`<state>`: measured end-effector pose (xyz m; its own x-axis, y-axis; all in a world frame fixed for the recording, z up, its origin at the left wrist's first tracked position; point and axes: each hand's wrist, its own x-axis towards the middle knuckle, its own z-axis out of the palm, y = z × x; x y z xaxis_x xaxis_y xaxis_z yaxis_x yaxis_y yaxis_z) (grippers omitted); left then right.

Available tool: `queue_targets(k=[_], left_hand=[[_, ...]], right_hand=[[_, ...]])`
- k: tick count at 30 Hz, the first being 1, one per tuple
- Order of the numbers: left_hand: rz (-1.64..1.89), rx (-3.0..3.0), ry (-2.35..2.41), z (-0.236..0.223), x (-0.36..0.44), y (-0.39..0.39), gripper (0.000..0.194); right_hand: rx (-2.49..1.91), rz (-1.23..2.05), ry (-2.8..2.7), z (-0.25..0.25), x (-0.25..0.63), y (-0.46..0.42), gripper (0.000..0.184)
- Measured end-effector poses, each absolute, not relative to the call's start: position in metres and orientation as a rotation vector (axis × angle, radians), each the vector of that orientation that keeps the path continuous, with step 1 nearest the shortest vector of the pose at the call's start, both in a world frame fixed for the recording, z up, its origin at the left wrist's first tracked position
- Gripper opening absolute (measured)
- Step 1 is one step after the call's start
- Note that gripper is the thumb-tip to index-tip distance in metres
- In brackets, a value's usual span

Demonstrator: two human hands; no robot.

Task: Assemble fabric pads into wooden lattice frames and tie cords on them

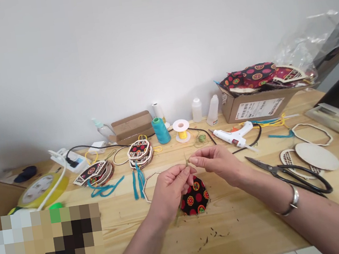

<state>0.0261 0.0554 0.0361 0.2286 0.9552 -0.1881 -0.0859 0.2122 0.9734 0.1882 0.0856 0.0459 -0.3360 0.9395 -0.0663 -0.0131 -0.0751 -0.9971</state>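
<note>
My left hand (171, 187) and my right hand (215, 163) meet above the wooden table (235, 235), fingertips pinched together on a thin greenish cord (186, 161) between them. Just below the left hand lies a black fabric-covered piece with red and yellow circles (195, 199). A silver bracelet (293, 201) circles my right wrist.
Black scissors (292, 172) lie right of my right hand, a white glue gun (233, 136) behind it. Stacked patterned ornaments (140, 152), a teal thread cone (160, 130), a yellow spool (182, 131), glue bottles (212, 111) and a cardboard box (258, 106) line the back. Wooden frames (315, 156) rest at the right.
</note>
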Motion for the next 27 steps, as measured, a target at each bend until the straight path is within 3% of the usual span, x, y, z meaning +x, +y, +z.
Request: queue_targets(k=[7,27], left_hand=[[0.842,1.179,1.086,0.0352,0.0285,0.0524,0.025],[0.957,1.043,1.044,0.0343,0.0295,0.0534,0.021]], right_hand=[[-1.043,1.546,-1.365,0.0417,0.1856,0.0824,0.024],[-1.087,1.460,-1.360,0.0429,0.1862,0.0843,0.020]])
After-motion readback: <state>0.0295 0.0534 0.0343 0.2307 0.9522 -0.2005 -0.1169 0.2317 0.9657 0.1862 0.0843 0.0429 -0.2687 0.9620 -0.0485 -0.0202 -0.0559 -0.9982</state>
